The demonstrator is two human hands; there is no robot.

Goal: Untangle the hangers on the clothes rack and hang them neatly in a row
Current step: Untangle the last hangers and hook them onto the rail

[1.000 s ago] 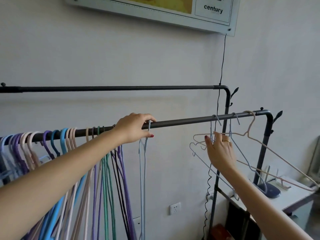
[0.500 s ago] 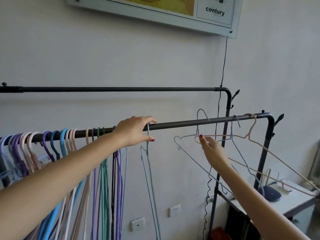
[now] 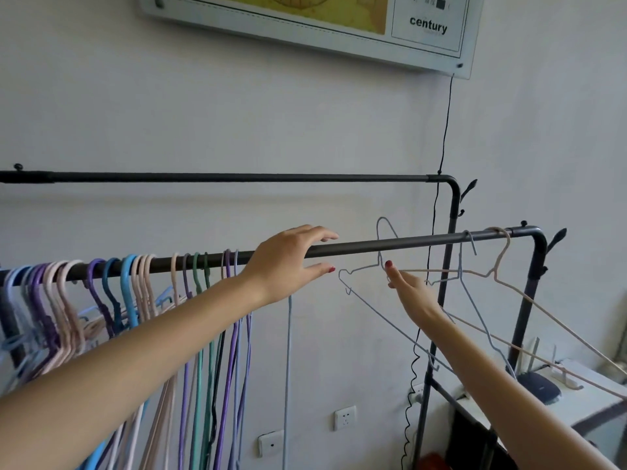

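Two bare forearms reach in from the lower corners of the frame. The left hand (image 3: 288, 262) sits at mid-frame against the front rail (image 3: 390, 244) of the black clothes rack (image 3: 537, 252), its grip wide, straight fingers above the bar and thumb below, closed on nothing. Right of centre, the right hand (image 3: 412, 293) pinches a light blue wire hanger (image 3: 359, 293) just under its neck; that hanger's hook rises above the rail without resting on it, and its shoulder slopes down toward the lower right. Along the left part of the rail hangs a close row of hangers (image 3: 135, 283) in purple, blue, pink, green and black, with one pale blue hanger (image 3: 288, 368) hanging apart, straight down below the left hand. Near the rail's right end a second blue wire hanger (image 3: 470, 242) and a pink wire hanger (image 3: 502, 252) hang crossed over each other. Lower right, a tabletop (image 3: 597, 378) carries a dark router (image 3: 539, 388). Farther back runs the rack's higher rear rail (image 3: 237, 178), then the pale wall with two sockets (image 3: 344, 417) low down, a black cord (image 3: 444, 130) and a framed panel (image 3: 322, 25) reading "century" at the top.
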